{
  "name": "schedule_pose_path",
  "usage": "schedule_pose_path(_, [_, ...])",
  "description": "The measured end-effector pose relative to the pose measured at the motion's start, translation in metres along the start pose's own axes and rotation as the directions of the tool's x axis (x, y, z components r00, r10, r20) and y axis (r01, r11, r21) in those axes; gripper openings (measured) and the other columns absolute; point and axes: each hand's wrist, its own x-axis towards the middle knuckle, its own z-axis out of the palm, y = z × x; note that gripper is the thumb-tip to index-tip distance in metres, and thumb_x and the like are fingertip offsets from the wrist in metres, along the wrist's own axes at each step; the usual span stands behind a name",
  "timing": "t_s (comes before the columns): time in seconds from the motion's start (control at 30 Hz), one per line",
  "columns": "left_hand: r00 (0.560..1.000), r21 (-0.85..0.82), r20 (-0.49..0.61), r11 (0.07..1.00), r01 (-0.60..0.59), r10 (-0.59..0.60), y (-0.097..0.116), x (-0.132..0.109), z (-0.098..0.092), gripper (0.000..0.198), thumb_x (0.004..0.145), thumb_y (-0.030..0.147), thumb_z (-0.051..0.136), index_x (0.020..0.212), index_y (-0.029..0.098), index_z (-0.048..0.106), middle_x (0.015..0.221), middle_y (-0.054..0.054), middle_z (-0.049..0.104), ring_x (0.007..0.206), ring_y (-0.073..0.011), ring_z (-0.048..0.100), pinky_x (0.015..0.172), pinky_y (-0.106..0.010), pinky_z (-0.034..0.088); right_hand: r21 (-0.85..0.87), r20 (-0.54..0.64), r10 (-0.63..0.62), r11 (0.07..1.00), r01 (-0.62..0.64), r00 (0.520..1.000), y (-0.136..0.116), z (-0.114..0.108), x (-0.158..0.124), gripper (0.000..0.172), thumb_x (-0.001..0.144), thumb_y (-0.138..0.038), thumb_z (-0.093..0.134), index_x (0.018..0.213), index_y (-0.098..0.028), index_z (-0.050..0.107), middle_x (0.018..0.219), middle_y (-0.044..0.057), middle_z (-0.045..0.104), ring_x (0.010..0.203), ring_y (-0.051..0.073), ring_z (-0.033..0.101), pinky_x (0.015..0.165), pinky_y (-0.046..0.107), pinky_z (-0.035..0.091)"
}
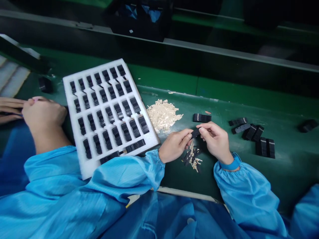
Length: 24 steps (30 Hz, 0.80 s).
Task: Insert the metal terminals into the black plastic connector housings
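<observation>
- A black plastic strip (195,133) is pinched between the fingertips of the left hand (174,144) and the right hand (214,138); both hands are narrowly closed on it, above a small heap of black and pale bits (191,156).
- If the pinch slips, the strip could be dropped into that heap and lost among similar bits.
- The loose pile of pale slivers (163,114) could be scattered by a careless sleeve (139,176).
- The white foam tray (74,78) is soft and pocketed; the strips are ribbed and rigid; the slivers are thin and crinkled.

Bright, even light; slightly warped edges
</observation>
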Motion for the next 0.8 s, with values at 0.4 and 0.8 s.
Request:
schedule_pose_path(0.4, [0.996,-0.12,0.002,0.989,0.087,-0.087,-0.006,0.002,0.003,0.035,0.103,0.043,0.038,0.106,0.016,0.061,0.067,0.003,0.058,0.058,-0.0099,0.057,0.056,-0.022,0.049,0.285,0.188,0.263,0.907,-0.309,0.946,-0.007,-0.009,0.008,0.021,0.088,-0.039,0.072,0.091,-0.022,0.06,0.062,-0.006,0.055,0.046,0.008,0.045,0.041,0.019,0.034])
schedule_pose_path(0.8, [0.995,-0.249,-0.029,0.965,0.084,-0.094,-0.007,0.006,0.005,0.044,0.104,0.047,0.033,0.114,0.014,0.061,0.067,0.002,0.058,0.056,-0.0095,0.055,0.051,-0.021,0.048,-0.619,-0.115,-0.337,0.76,0.197,0.935,0.021,-0.017,0.018,0.017,0.091,-0.029,0.067,0.104,-0.018,0.069,0.101,0.011,0.064,0.096,0.025,0.061,0.084,0.041,0.053])
